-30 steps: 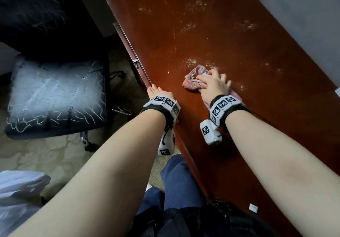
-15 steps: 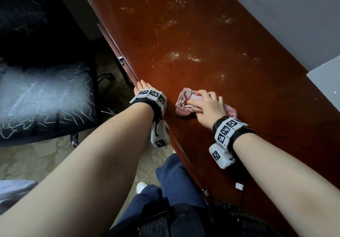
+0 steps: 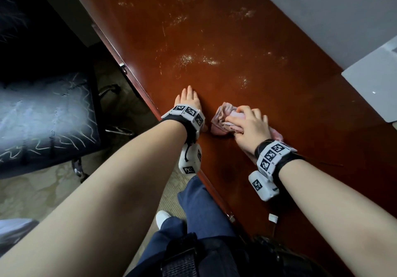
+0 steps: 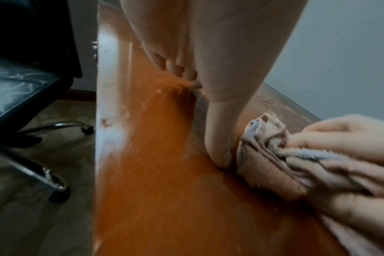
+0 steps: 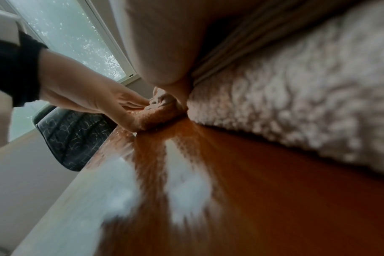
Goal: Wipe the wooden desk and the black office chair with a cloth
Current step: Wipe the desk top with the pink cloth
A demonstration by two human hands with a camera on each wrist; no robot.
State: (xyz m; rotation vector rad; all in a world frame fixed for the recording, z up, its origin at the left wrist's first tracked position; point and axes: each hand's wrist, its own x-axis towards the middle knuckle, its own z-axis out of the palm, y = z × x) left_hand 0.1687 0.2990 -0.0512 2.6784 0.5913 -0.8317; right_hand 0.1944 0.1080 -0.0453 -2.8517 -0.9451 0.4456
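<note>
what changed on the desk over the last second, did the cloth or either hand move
The right hand dragged the pink cloth back along the wooden desk toward the person, off the pale dusty patches, until it lay beside the left hand. Nothing was let go: the right hand still grips the cloth and the left still rests flat at the desk's edge. The black chair is unwiped.

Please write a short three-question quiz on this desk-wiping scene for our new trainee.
1. True or false: the left hand grips the pink cloth.
2. Where do whitish dusty smears still show on the wooden desk? A) beyond the cloth, farther from the person; B) only under the right forearm; C) nowhere.
3. Fill in: the black office chair stands off the desk's ____ edge, on the person's own side.

Key
1. False: it rests flat on the desk beside the cloth; the right hand grips the cloth.
2. A.
3. Left.
</note>
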